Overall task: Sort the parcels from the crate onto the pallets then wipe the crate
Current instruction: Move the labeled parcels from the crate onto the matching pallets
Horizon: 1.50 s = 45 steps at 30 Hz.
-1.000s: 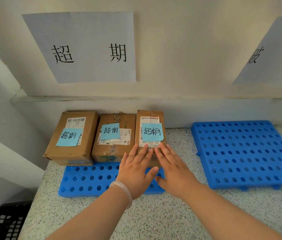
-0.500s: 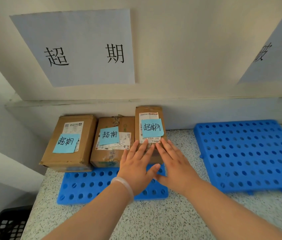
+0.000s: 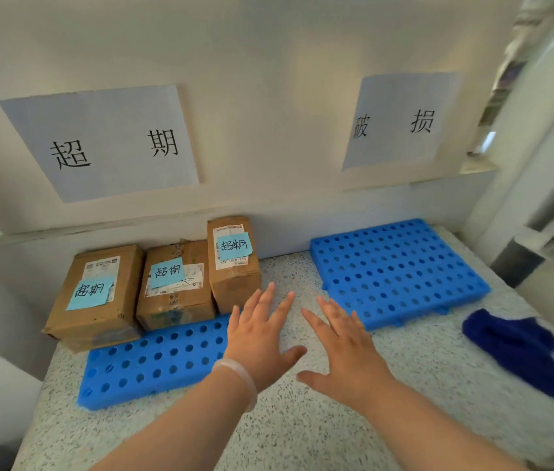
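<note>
Three brown cardboard parcels with blue sticky notes stand in a row on the left blue pallet (image 3: pixel 153 365) against the wall: a left parcel (image 3: pixel 99 294), a middle parcel (image 3: pixel 175 283) and a narrow right parcel (image 3: pixel 233 260). My left hand (image 3: pixel 258 338) hovers flat with fingers spread just in front of the right parcel, not touching it. My right hand (image 3: pixel 340 348) is spread beside it over the speckled counter (image 3: pixel 302 430), holding nothing. The right blue pallet (image 3: pixel 397 266) carries nothing. The crate is out of view.
A dark blue cloth (image 3: pixel 516 348) lies on the counter at the right. Two paper signs hang on the wall, a left sign (image 3: pixel 99 144) above the parcels and a right sign (image 3: pixel 401 120) above the bare pallet. A window frame (image 3: pixel 547 164) borders the right side.
Both hands have come off the right parcel and drawn back toward me, spreading apart. The view has swung right, bringing the second sign and the blue cloth into sight.
</note>
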Available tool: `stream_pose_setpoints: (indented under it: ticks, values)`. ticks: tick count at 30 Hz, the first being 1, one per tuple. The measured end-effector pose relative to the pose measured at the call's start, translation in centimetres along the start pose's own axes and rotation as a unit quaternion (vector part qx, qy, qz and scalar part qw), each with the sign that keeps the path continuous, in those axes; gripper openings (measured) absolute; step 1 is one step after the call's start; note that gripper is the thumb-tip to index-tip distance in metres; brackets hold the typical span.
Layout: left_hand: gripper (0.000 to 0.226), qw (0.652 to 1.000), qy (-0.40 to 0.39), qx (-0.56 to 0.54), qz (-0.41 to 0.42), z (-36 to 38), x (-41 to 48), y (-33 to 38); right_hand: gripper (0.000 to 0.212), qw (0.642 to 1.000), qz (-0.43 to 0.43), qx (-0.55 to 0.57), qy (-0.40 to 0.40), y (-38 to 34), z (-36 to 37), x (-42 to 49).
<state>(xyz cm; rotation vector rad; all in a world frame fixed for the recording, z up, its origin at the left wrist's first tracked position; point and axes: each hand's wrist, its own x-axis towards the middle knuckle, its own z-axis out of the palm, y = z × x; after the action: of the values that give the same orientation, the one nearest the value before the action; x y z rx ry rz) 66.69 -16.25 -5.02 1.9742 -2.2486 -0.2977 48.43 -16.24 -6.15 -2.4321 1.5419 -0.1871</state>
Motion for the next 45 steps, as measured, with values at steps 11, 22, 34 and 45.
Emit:
stream_pose_setpoints:
  ticks: [11, 22, 34, 45]
  values:
    - [0.09, 0.99, 0.003, -0.006, 0.144, 0.9, -2.6, 17.0, 0.095, 0.993, 0.112, 0.007, 0.044, 7.8, -5.0, -14.5]
    - [0.087, 0.945, -0.052, -0.06, 0.316, 5.6, -9.9, 45.5, 0.089, 0.927, 0.356, 0.015, 0.12, 21.9, -11.7, -41.4]
    - [0.082, 0.893, -0.129, -0.018, 0.43, 12.6, -18.7, 64.9, 0.086, 0.824, 0.536, 0.076, 0.166, 29.9, -11.2, -62.2]
    - [0.08, 0.877, -0.237, -0.002, 0.418, 16.2, -15.5, 70.8, 0.084, 0.758, 0.623, 0.135, 0.138, 35.6, -10.9, -63.2]
